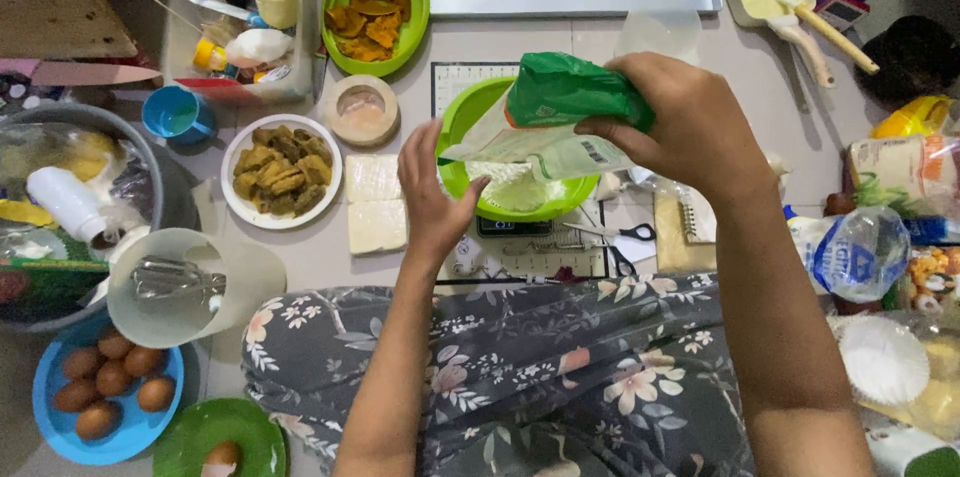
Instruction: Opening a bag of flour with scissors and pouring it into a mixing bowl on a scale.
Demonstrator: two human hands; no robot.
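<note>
Powder falls from a tilted green-and-white plastic bag (555,112) into a round lime-green plastic bowl (462,117) on the counter (780,107). Right hand (680,122) grips the bag's top; left hand (430,187), open, steadies its mouth.

Glossy plastic bag (560,102), green plastic bowl (470,112)

Dark grey floral-print garment (560,367), bare forearms

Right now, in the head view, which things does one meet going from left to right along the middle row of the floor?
Blue cup → white plate of brown pieces → two white blocks → left hand → green bowl → right hand holding the green bag.
</note>
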